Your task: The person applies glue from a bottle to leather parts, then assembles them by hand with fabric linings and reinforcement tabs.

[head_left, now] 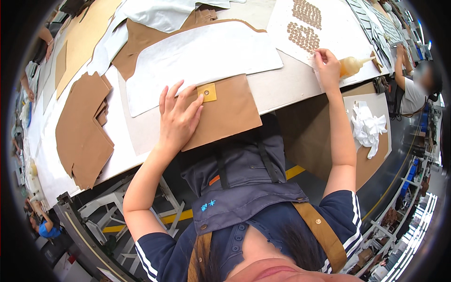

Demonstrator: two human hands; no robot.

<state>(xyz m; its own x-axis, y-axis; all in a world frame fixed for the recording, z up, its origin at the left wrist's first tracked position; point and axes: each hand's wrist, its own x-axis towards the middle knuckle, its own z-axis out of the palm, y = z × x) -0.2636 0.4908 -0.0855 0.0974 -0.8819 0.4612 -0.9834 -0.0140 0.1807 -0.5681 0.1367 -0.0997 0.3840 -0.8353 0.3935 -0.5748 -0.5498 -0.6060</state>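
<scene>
The left hand (177,116) lay flat with fingers spread on a brown leather piece (225,113) at the edge of the table (277,87), its fingertips just beside a small yellow patch (207,92). The right hand (327,66) reached to a white sheet (338,33) with rows of small brown discs (303,36), fingers pinched at the sheet; I could not tell what it held. A glue bottle (354,65) lay just beside it.

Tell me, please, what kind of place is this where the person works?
Probably a workshop or small factory for leather or fabric goods. Stacks of cut brown pieces lie on a long worktable, rows of small brown discs sit on a white sheet, and another person works nearby.
</scene>
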